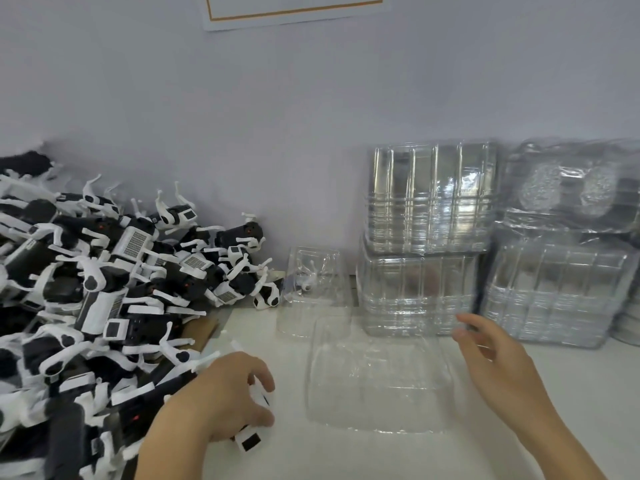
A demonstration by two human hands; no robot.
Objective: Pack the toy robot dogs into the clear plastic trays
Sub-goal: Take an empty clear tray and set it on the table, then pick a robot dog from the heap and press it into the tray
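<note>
Dozens of toy robot dogs (114,271) lay heaped at the left of the white table (415,459), still unpacked, as a person began filling clear plastic trays. Fingers and thumb of the left hand (225,398) were curled round 1 black-and-white dog (254,434) at the pile's near edge, just left of an empty tray (377,375) lying flat on the table. The right hand (498,362) hovered with fingers spread and relaxed over that tray's right edge, holding nothing. Against the wall, stacks of spare trays (429,237) stood wrapped, with a small clear piece (311,289) beside them. No filled tray was visible, so the job appeared barely started.
</note>
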